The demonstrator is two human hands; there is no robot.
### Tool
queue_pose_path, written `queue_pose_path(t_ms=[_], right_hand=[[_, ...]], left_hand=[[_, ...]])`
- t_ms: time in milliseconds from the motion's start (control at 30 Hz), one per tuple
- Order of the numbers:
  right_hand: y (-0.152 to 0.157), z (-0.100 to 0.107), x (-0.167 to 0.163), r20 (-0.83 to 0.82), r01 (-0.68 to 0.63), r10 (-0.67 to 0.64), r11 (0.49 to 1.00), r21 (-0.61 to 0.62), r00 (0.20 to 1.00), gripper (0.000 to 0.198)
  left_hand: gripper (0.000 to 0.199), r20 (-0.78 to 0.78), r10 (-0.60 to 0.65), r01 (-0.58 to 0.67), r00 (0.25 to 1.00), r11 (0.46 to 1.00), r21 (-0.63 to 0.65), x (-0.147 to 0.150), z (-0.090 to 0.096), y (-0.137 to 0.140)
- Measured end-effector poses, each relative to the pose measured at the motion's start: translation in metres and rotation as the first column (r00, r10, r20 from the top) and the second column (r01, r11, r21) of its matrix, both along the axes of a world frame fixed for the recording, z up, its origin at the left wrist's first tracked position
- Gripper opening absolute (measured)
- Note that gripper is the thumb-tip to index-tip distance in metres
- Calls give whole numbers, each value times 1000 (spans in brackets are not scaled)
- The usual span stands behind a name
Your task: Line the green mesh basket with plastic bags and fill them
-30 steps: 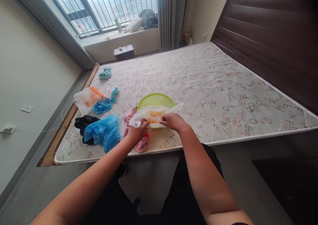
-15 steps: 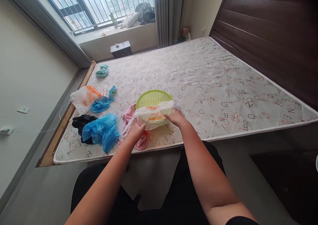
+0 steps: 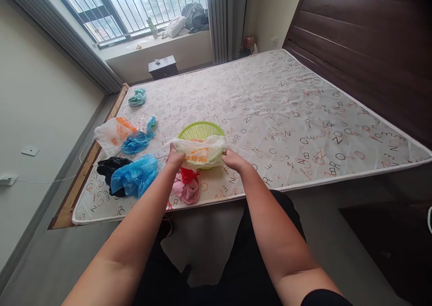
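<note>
A white plastic bag with orange print is stretched sideways between my two hands. My left hand is closed on its left end, and my right hand grips its right end. Partly hidden behind the bag is a green plastic basket on the mattress. Below the bag, near my left wrist, lie a pink towel and a bit of red plastic. What the bag holds, if anything, cannot be made out.
On the left of the mattress lie a blue bag, a black bag, another white-and-orange bag, a crumpled blue bag and a teal cloth. A small bedside cabinet stands beyond the far edge.
Both hands have drawn the white bag taut and moved slightly left and up. The bag now uncovers more of the pink towel, and red plastic shows below it.
</note>
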State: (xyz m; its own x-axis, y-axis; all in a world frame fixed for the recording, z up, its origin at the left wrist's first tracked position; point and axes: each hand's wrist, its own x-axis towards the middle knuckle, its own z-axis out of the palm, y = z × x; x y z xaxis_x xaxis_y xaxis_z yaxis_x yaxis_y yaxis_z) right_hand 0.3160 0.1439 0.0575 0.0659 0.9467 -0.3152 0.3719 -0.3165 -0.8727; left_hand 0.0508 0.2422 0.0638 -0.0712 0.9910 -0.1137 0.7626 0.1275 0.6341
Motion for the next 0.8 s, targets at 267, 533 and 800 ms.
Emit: queue_pose_path(t_ms=[267,533,800], right_hand=[[19,2,8,369,298,-327,945,136,870,52],[14,-2,24,291,189,-218,974,123,932,52],[10,-10,7,228,-140,105,980,144,968,82]], left_hand=[[82,47,-140,144,989,985,-94,21,11,-61],[66,61,-97,101,993,992,-80,15,3,-107],[78,-122,-122,132,985,989,72,-7,6,-46]])
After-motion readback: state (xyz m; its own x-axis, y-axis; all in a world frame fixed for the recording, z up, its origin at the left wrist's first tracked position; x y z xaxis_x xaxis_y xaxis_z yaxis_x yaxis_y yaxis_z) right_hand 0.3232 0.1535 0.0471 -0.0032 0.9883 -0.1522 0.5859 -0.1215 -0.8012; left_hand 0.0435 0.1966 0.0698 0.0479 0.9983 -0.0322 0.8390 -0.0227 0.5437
